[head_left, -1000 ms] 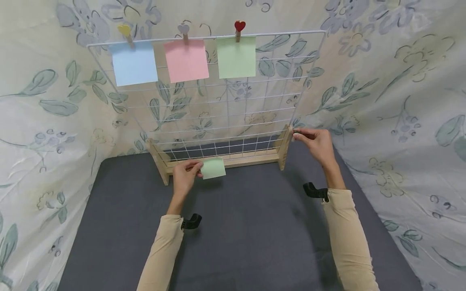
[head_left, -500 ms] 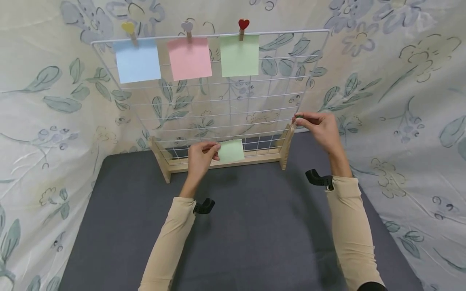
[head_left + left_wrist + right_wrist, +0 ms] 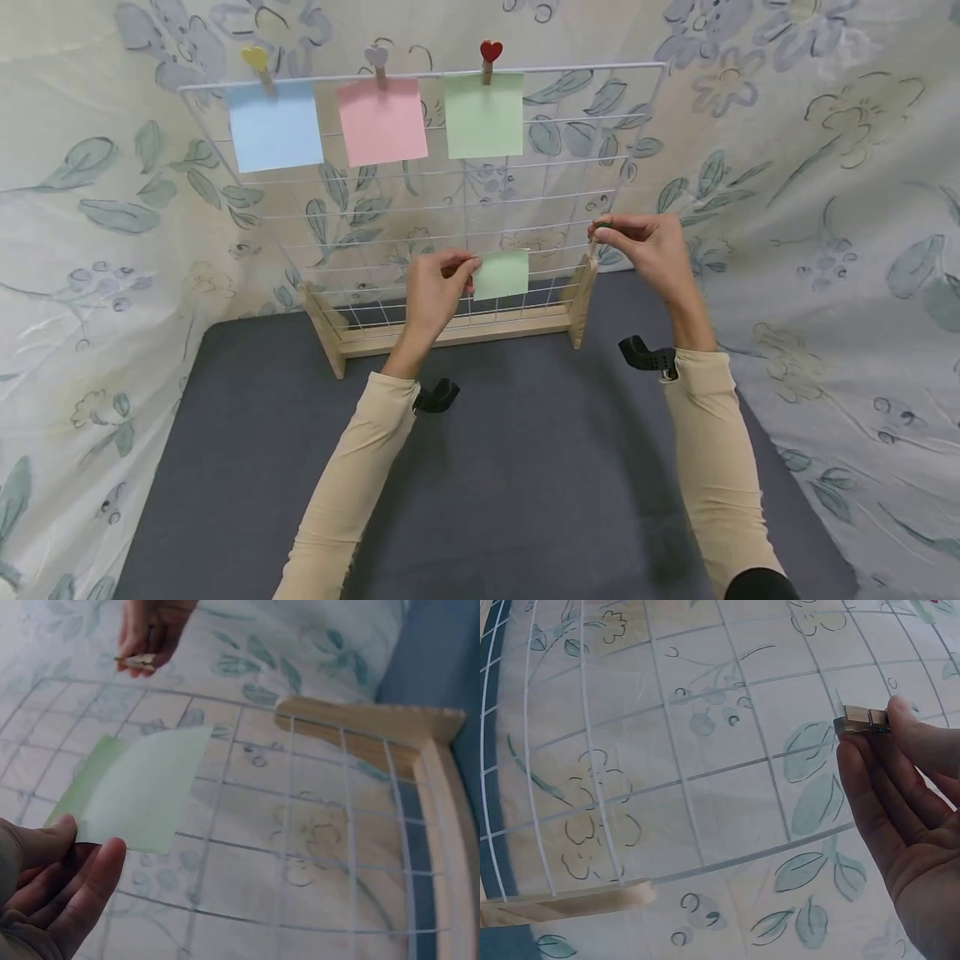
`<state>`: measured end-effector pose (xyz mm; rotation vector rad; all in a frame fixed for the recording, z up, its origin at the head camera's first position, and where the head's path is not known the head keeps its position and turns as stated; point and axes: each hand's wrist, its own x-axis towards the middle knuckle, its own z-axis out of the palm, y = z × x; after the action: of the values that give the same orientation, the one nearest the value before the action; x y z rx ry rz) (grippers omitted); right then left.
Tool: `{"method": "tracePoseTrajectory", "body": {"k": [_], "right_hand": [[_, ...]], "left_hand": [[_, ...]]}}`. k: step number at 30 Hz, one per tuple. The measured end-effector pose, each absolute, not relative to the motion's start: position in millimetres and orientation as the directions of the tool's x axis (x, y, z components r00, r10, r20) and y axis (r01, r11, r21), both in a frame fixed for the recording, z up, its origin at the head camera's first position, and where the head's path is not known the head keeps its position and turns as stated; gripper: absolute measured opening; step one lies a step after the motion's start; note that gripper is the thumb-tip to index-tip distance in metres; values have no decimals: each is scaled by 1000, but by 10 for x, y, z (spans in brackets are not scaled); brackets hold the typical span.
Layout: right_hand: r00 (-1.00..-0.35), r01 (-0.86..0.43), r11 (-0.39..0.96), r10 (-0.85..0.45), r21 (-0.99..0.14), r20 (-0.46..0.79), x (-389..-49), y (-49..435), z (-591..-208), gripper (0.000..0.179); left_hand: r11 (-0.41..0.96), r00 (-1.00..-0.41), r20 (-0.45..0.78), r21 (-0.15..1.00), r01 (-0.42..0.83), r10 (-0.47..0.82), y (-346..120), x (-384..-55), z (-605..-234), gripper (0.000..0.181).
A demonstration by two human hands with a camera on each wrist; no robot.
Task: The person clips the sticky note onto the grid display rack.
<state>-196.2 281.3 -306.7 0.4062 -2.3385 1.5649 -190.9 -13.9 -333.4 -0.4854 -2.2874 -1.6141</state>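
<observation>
Between thumb and fingers my left hand point(image 3: 435, 292) pinches a pale green paper note point(image 3: 501, 275) by its left edge, in front of the lower part of a white wire grid point(image 3: 468, 200). The left wrist view shows the same green note point(image 3: 139, 791) slightly bent. My right hand point(image 3: 651, 248) pinches a small wooden clothespin point(image 3: 866, 718) near the grid's right side; a bit of green shows at its top in the head view. Along the grid's top bar hang a blue note point(image 3: 275, 127), a pink note point(image 3: 382, 122) and another green note point(image 3: 484, 117).
Yellow, grey and red heart clothespins point(image 3: 491, 52) hold the hanging notes. The grid stands in a wooden base point(image 3: 450, 336) on a dark grey tabletop point(image 3: 510, 467). Floral cloth point(image 3: 810, 250) surrounds the table at the back and sides.
My left hand has moved up and to the right with the green note, from the wooden base to before the grid. My right hand has risen a little with the clothespin.
</observation>
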Motion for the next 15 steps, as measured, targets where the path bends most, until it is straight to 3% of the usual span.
{"method": "tracePoseTrajectory", "body": {"k": [5, 15], "right_hand": [[-906, -414, 338, -70, -845, 417, -1994, 2786, -2951, 18], [-889, -447, 300, -46, -843, 455, -1987, 2770, -2879, 18]], "left_hand": [[296, -869, 482, 818, 493, 115, -44, -1977, -3158, 14], [258, -863, 492, 824, 504, 112, 191, -2018, -3018, 15]]}}
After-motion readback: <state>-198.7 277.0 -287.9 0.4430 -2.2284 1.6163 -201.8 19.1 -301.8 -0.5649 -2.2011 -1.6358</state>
